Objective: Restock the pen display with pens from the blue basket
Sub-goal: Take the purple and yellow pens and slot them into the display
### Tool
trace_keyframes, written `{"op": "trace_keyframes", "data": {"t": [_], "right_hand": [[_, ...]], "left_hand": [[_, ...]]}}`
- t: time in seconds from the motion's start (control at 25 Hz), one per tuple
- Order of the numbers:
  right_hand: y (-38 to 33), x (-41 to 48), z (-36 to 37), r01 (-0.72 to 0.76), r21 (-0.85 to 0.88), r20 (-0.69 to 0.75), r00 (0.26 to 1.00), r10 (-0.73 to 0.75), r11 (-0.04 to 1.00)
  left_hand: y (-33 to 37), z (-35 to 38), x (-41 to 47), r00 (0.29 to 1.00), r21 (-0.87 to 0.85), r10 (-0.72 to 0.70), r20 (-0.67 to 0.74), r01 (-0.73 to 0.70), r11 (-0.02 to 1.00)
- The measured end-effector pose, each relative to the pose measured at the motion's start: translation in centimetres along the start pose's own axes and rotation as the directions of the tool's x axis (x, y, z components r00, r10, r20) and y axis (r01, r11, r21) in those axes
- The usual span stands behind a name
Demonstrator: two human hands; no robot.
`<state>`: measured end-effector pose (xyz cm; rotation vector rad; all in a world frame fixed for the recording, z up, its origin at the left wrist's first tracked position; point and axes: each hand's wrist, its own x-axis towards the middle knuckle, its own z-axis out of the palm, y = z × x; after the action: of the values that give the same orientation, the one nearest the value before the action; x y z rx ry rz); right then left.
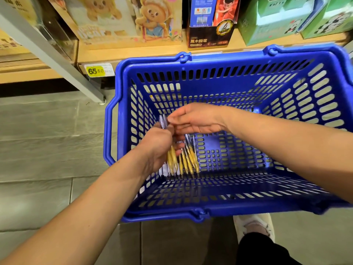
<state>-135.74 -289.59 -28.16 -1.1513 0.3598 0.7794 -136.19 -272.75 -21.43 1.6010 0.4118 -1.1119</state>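
Above grey tiles [47, 134], slotted basket [229, 56] holds slim pens [188, 159].

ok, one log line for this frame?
left hand grips bundle of yellow-grip clear pens | right hand at bundle top, pinch unclear | loose pens in blue plastic basket | pen display not in view
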Motion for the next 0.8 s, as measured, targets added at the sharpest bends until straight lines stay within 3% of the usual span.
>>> {"op": "trace_keyframes", "data": {"t": [0.08,0.12,0.16,0.2,0.24,0.28,0.4,0.52,0.56,0.6,0.64,0.72,0.8], "right_hand": [[0.3,0.2,-0.4,-0.011,0.058,-0.092,0.996,0.016,0.998],[0.8,0.5,-0.8,-0.055,-0.088,-0.198,0.980,0.037,0.995],[1.6,1.1,-1.2,-0.172,-0.380,-0.314,0.948,0.048,0.909],[2.6,1.6,-1.1,-0.328,-0.641,-0.412,0.910,0.049,0.694],[3.8,2.1,-0.8,-0.436,-0.764,-0.488,0.872,0.014,0.476],[4.9,2.5,-0.5,-0.491,-0.777,-0.538,0.843,-0.010,0.393],[6.6,3.6,0.2,-0.491,-0.764,-0.567,0.821,-0.071,0.420],[5.5,3.9,-0.5,-0.530,-0.774,-0.580,0.813,-0.053,0.347],[4.8,3.7,-0.9,-0.501,-0.790,-0.550,0.834,-0.046,0.354],[3.9,3.1,-1.2,-0.443,-0.790,-0.500,0.866,-0.026,0.424],[3.1,2.5,-1.6,-0.359,-0.744,-0.438,0.899,-0.005,0.564],[1.5,0.7,-1.5,-0.170,-0.547,-0.278,0.960,0.014,0.819],[0.4,-0.2,-1.0,-0.068,-0.316,-0.115,0.993,0.033,0.946]], "left_hand": [[0.0,-0.2,0.1,1.000,-0.027,0.011,-0.007,-0.011,1.000],[-0.1,-0.3,0.2,1.000,-0.034,0.010,-0.014,-0.011,0.999],[-0.1,-0.3,0.3,1.000,-0.042,0.010,-0.023,-0.011,0.999],[-0.2,-0.4,0.4,0.999,-0.048,0.014,-0.030,-0.015,0.999],[-0.2,-0.4,0.5,0.999,-0.055,0.020,-0.033,-0.022,0.998],[-0.2,-0.4,0.5,0.999,-0.064,0.027,-0.031,-0.029,0.998],[0.1,-0.3,0.2,0.999,-0.098,0.038,-0.024,-0.040,0.994],[0.3,-0.3,0.0,1.000,-0.144,0.010,-0.025,-0.013,0.990],[0.3,-0.3,0.1,0.999,-0.135,0.003,-0.032,-0.007,0.991],[0.2,-0.4,0.2,0.999,-0.112,0.005,-0.048,-0.010,0.994],[0.1,-0.5,0.4,0.998,-0.083,0.013,-0.066,-0.018,0.996],[0.0,-0.6,0.6,0.996,-0.031,0.028,-0.086,-0.031,0.999],[0.0,-0.8,0.7,0.997,0.015,0.037,-0.068,-0.036,0.999]]}}
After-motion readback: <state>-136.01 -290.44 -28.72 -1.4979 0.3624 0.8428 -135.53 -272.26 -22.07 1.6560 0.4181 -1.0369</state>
